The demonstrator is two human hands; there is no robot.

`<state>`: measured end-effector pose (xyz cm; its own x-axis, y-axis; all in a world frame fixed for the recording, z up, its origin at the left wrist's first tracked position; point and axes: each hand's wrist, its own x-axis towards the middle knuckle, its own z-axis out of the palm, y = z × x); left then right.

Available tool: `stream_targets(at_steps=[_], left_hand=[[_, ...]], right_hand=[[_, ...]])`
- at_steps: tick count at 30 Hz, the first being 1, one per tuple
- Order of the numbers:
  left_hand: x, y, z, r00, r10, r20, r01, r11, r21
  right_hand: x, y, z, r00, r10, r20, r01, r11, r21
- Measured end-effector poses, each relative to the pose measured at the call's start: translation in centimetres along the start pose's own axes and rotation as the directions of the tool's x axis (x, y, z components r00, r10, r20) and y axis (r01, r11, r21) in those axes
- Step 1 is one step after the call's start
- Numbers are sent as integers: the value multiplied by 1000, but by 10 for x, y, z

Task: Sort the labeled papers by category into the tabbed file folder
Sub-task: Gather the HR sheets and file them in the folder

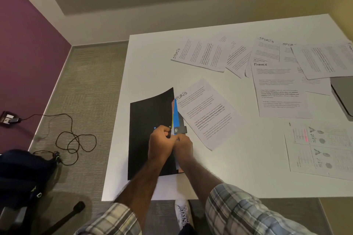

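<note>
A: Far left — what lies on the floor?
B: Dark bag (23, 170) at the lower left, black cable (76, 139) looped over the carpet, running to a floor socket (8, 118) by the purple wall.

A: And on the bench (152, 59)?
B: Black tabbed file folder (149, 135) flat near the left front edge, cover slightly curled up at the far corner. Coloured dividers (175, 112), blue, yellow and orange, showing along its right edge, with a grey clasp strap (181, 129) across them.

A: Hands?
B: Left hand (160, 143) on the folder's right edge, fingers curled closed around the edge of the cover beside the strap. Right hand (183, 149) pressed against the left, fingers pinched on the divider edges; exactly which sheet, cannot tell. Plaid sleeves rolled back on both forearms.

A: Further right?
B: Sheet headed SPORTS (206, 112) lying just beside the folder, touching its right edge, tilted. Behind, another SPORTS sheet (200, 53) well apart, then an overlapping spread with more SPORTS pages (265, 49) and a FINANCE page (280, 89) on top of them. At the front right, a printed form with a pink mark (321, 149). At the far right edge, a grey box (343, 93), cut off by the frame.
</note>
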<state>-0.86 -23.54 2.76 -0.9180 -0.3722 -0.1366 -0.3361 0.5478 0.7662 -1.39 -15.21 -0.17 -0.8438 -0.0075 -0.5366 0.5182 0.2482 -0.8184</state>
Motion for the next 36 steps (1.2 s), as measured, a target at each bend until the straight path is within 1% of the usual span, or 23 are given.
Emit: stream_targets(at_steps=[2,5,6,9,11,12,13,15,16,18,21,23,25,27,30,32,34,36], left_hand=[[1,-1,0,1000,-13,5,13,1000,12],[3,-4,2,1000,-27,15,26,1000,15],[3,-5,3,999,-31,19,31,999,13],[3,-3,4,999,-33,11,32,999,32],[4,-2,3,999,-35,4,34,998,50],[5,-2,2,999,-39,1,39,997,60],[5,-1,2,999,-43,-2,43,997,69],[8,-2,3,999,-47,-4,47,994,97],[8,-2,3,999,-48,-3,48,992,113],[10,-3,7,999,-34,1,33,988,154],[10,-2,12,1000,-11,6,9,976,219],[11,-1,13,1000,-27,16,22,969,245],[12,-1,13,998,-49,26,41,966,254],[13,1,12,997,-74,32,62,963,263],[11,1,12,993,-103,53,84,956,283],[10,1,14,992,-111,62,89,952,291],[8,1,18,992,-109,67,84,950,302],[7,3,21,992,-108,72,81,949,306]], right_hand=[[2,2,0,999,-27,31,28,999,-26],[-1,1,-2,994,-56,92,53,998,43],[-2,1,-4,990,-88,106,84,996,43],[-4,0,-6,983,-140,122,142,990,-3],[-2,0,-6,979,-140,146,145,989,-25],[2,1,-7,977,-129,172,146,985,-91],[6,3,-9,973,-140,185,181,956,-229],[16,4,-13,971,-200,134,240,830,-503],[20,3,-17,966,-234,108,253,787,-562],[28,-1,-21,971,-216,100,232,761,-606],[42,-5,-21,965,-112,237,252,643,-723],[49,-8,-24,956,-66,284,261,630,-731],[56,-16,-29,949,-61,309,274,644,-714],[60,-30,-33,951,-21,308,235,697,-678],[72,-39,-35,973,31,231,131,747,-652],[79,-42,-37,973,23,231,133,761,-635],[78,-48,-41,969,89,228,42,858,-512],[79,-52,-46,969,135,209,-46,922,-385]])
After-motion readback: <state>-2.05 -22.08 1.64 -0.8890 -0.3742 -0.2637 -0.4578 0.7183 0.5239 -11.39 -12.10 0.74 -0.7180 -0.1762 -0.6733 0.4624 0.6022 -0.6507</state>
